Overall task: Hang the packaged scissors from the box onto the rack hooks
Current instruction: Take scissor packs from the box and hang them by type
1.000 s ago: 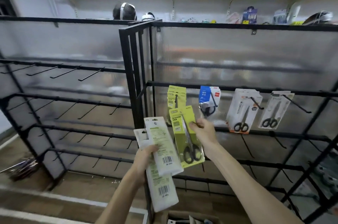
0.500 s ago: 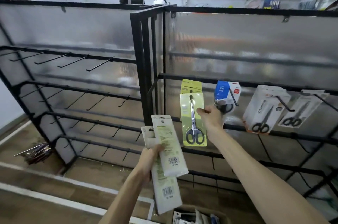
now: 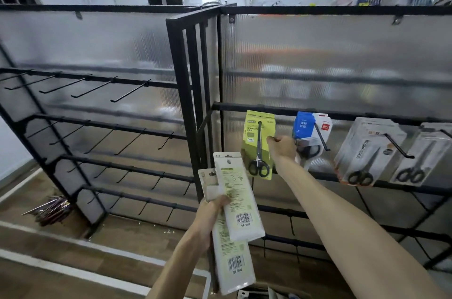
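We are pinching the right edge of the green scissors pack [image 3: 252, 135] with the right hand [image 3: 281, 149]. The pack is hanging at the left end of the rack rail [image 3: 367, 116], and the hook [image 3: 259, 127] appears to be passing through the card's hole. We are gripping two more packs [image 3: 238, 203], fanned, in the left hand [image 3: 210, 215]. Letting go before the card is seated fully is risking a drop, and the fanned pair is risking a slip.
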The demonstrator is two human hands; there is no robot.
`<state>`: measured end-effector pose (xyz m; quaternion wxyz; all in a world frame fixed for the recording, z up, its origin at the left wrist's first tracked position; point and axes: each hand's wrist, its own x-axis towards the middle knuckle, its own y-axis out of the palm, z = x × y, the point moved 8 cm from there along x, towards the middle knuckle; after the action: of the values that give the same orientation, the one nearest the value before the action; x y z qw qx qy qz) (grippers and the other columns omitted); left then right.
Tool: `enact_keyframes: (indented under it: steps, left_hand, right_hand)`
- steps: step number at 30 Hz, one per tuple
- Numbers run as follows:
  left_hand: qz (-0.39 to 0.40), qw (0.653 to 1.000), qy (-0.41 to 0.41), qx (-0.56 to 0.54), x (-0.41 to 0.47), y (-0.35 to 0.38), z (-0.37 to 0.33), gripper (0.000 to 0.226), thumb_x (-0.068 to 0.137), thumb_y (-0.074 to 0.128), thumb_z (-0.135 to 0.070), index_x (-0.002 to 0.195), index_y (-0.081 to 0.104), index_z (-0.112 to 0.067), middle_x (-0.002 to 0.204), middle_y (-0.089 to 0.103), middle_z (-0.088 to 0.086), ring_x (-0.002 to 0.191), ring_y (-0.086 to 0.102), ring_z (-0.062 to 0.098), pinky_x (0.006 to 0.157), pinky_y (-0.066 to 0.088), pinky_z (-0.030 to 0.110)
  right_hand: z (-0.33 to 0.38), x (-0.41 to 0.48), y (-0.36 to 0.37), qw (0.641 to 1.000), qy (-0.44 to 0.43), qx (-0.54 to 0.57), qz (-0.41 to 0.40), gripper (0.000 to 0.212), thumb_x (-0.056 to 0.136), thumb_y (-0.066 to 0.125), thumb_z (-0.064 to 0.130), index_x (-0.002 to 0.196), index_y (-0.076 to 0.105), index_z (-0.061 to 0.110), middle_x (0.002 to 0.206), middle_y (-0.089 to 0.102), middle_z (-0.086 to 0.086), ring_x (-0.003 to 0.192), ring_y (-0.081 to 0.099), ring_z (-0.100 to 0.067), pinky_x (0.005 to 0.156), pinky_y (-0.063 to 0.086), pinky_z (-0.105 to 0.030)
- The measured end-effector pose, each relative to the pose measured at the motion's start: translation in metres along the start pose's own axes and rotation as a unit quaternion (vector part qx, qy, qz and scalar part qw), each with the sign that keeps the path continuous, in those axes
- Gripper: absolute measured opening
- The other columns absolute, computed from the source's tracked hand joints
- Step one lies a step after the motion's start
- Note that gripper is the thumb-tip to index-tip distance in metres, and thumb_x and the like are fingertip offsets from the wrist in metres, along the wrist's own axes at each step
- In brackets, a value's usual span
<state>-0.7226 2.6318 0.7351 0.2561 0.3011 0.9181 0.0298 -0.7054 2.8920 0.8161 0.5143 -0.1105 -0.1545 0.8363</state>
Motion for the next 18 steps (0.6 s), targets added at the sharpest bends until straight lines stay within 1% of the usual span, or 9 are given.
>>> enact_keyframes:
  steps: [2,4,6,8,11,13,14,16,18]
  left_hand:
    - [0.009,1.0,0.008,0.004,-0.003,0.004,-0.003,0.028,0.095,0.059,-0.008,0.123,0.066,-0.009,0.104,0.078,0.013,0.093,0.077,0.03,0.069,0.062,0.038]
    - [0.014,1.0,0.013,0.005,-0.005,0.006,-0.005,0.028,0.095,0.06,-0.009,0.122,0.067,-0.01,0.105,0.078,0.012,0.094,0.076,0.031,0.078,0.061,0.043]
    - [0.02,1.0,0.017,0.0,-0.006,0.008,-0.007,0.028,0.095,0.06,-0.009,0.123,0.067,-0.01,0.107,0.078,0.013,0.097,0.076,0.032,0.089,0.059,0.05]
    - [0.029,0.999,0.021,-0.008,-0.007,0.012,-0.009,0.029,0.096,0.06,-0.008,0.123,0.067,-0.009,0.11,0.077,0.014,0.1,0.075,0.034,0.096,0.056,0.055]
    - [0.057,0.998,0.026,-0.012,-0.01,0.025,-0.012,0.03,0.096,0.059,-0.008,0.126,0.066,-0.009,0.113,0.075,0.016,0.104,0.073,0.036,0.098,0.054,0.057]
    - [0.074,0.997,0.014,-0.015,-0.015,0.036,-0.011,0.031,0.095,0.061,-0.011,0.126,0.065,-0.01,0.113,0.075,0.017,0.103,0.073,0.036,0.096,0.055,0.055]
    - [0.085,0.996,0.009,-0.016,-0.02,0.042,-0.011,0.032,0.093,0.063,-0.013,0.126,0.065,-0.011,0.113,0.075,0.017,0.103,0.073,0.037,0.095,0.055,0.054]
    - [0.11,0.994,0.012,-0.009,-0.03,0.054,-0.011,0.034,0.092,0.067,-0.02,0.125,0.067,-0.012,0.114,0.075,0.016,0.104,0.073,0.036,0.097,0.054,0.055]
    - [0.128,0.992,0.01,-0.012,-0.037,0.061,-0.008,0.033,0.093,0.067,-0.023,0.124,0.067,-0.013,0.117,0.074,0.016,0.107,0.072,0.036,0.1,0.052,0.056]
  right_hand:
    - [0.0,0.002,0.001,1.0,-0.005,-0.023,-0.002,0.024,0.1,0.055,0.026,0.1,0.067,0.006,0.097,0.068,-0.008,0.091,0.061,-0.025,0.077,0.045,-0.034]
    - [-0.003,-0.002,-0.001,0.999,-0.004,-0.039,-0.002,0.024,0.101,0.053,0.025,0.101,0.062,0.004,0.099,0.066,-0.012,0.093,0.06,-0.026,0.079,0.048,-0.035]
    - [-0.008,-0.018,-0.005,1.0,-0.007,-0.021,0.012,0.022,0.101,0.052,0.026,0.099,0.055,0.004,0.093,0.06,-0.012,0.089,0.058,-0.026,0.069,0.045,-0.031]
    - [-0.017,-0.044,-0.005,0.998,-0.005,0.009,0.067,0.03,0.099,0.054,0.035,0.099,0.057,0.005,0.09,0.059,-0.007,0.088,0.058,-0.024,0.063,0.041,-0.03]
    - [-0.031,-0.09,-0.004,0.979,0.044,0.028,0.196,0.034,0.091,0.064,0.05,0.101,0.062,0.018,0.1,0.069,0.001,0.093,0.065,-0.016,0.075,0.052,-0.032]
    - [-0.037,-0.111,-0.006,0.964,0.057,0.035,0.258,0.026,0.088,0.073,0.043,0.1,0.065,0.022,0.1,0.074,0.002,0.089,0.072,-0.013,0.074,0.058,-0.031]
    - [-0.041,-0.115,-0.008,0.962,0.061,0.04,0.264,0.023,0.086,0.077,0.038,0.1,0.067,0.023,0.1,0.076,0.001,0.087,0.074,-0.014,0.076,0.061,-0.034]
    - [-0.047,-0.118,-0.019,0.967,0.077,0.054,0.237,0.016,0.085,0.079,0.028,0.095,0.069,0.021,0.099,0.076,-0.003,0.09,0.074,-0.02,0.084,0.061,-0.043]
    - [-0.054,-0.118,-0.032,0.968,0.111,0.1,0.203,0.013,0.087,0.077,0.016,0.096,0.071,0.011,0.104,0.075,-0.011,0.097,0.072,-0.027,0.089,0.058,-0.047]
